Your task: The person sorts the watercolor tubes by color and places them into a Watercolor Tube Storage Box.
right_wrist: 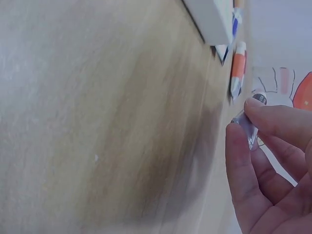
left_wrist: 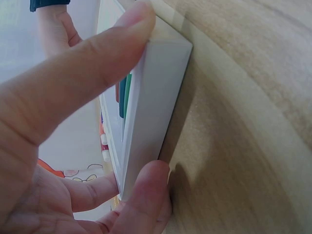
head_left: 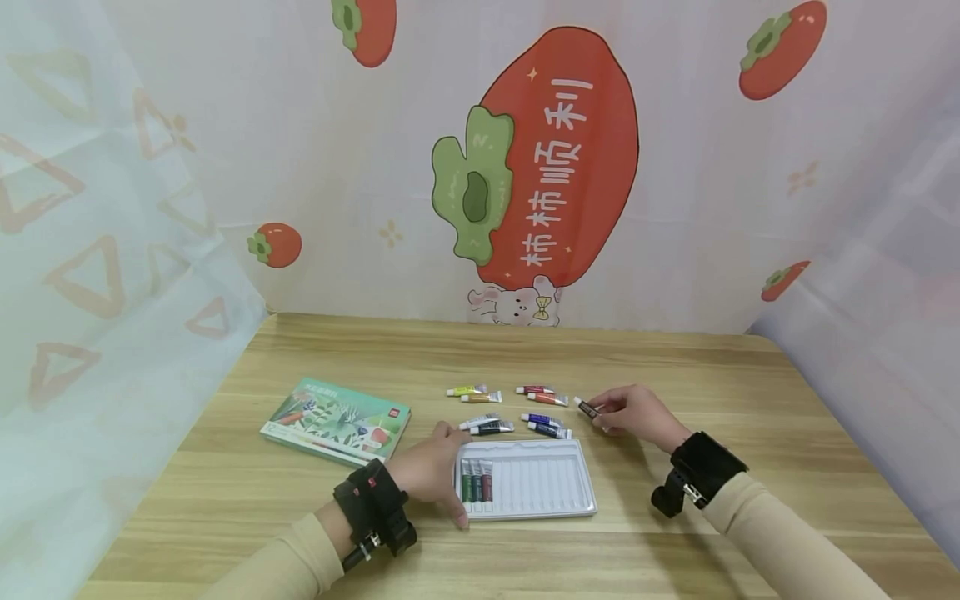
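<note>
My right hand (head_left: 636, 414) pinches a dark brown paint tube (head_left: 587, 408) between thumb and fingertips, right of the tray's far corner. In the right wrist view, the tube's silver end (right_wrist: 247, 127) shows between the fingers, the white cap pointing away. My left hand (head_left: 435, 471) grips the left end of the white plastic tray (head_left: 590, 487), thumb at the near corner, fingers at the far one. Three tubes (head_left: 477, 483), green, dark teal and brownish red, lie side by side in the tray's left slots. The left wrist view shows the tray's end wall (left_wrist: 155, 97) close up.
Behind the tray, loose paint tubes lie in pairs: yellow (head_left: 467, 390) and ochre, red and orange (head_left: 548, 399), white and black (head_left: 492, 427), blue and navy (head_left: 550, 431). A green printed paint box (head_left: 337, 421) lies left. A printed curtain (head_left: 360, 150) hangs behind the table.
</note>
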`<state>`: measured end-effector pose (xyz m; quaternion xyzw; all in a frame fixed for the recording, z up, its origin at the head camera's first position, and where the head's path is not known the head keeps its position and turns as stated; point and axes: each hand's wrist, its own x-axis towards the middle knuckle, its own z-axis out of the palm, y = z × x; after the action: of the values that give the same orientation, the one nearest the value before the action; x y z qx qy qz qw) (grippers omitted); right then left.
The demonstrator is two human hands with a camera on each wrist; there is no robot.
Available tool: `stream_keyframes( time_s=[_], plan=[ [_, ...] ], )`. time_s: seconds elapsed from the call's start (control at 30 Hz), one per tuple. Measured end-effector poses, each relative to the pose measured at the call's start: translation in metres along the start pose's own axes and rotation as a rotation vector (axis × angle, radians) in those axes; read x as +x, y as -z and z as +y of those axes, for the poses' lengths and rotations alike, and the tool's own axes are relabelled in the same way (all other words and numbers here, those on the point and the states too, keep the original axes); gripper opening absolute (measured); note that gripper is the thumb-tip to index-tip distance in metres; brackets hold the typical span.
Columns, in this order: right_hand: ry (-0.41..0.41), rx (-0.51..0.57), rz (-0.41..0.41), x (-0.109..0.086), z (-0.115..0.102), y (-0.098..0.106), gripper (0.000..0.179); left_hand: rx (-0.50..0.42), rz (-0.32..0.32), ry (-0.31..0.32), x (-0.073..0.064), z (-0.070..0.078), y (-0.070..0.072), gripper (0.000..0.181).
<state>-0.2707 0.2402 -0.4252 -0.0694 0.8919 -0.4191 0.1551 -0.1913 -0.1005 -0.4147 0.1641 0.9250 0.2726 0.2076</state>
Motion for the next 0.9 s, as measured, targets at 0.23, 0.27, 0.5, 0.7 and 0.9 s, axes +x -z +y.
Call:
stream_keyframes(
  time_s=[0.23, 0.27, 0.5, 0.7, 0.9],
  plan=[
    [0.040, 0.003, -0.020, -0.005, -0.004, -0.001, 0.028, -0.006, -0.003, 0.006, 0.000, 0.001, 0.001, 0.116],
    [0.047, 0.005, -0.028, -0.005, -0.005, -0.002, 0.027, -0.007, -0.002, 0.005, -0.001, 0.001, 0.001, 0.117],
    [0.085, 0.056, -0.077, -0.008, -0.012, -0.006, 0.027, -0.013, -0.001, 0.001, -0.001, 0.000, 0.001, 0.116],
    [0.113, 0.072, -0.117, -0.008, -0.016, -0.012, 0.026, -0.011, 0.000, 0.008, -0.001, 0.000, 0.001, 0.117],
    [0.096, 0.068, -0.122, -0.010, -0.018, -0.020, 0.027, -0.008, 0.000, 0.011, -0.001, 0.001, 0.000, 0.117]
  ],
)
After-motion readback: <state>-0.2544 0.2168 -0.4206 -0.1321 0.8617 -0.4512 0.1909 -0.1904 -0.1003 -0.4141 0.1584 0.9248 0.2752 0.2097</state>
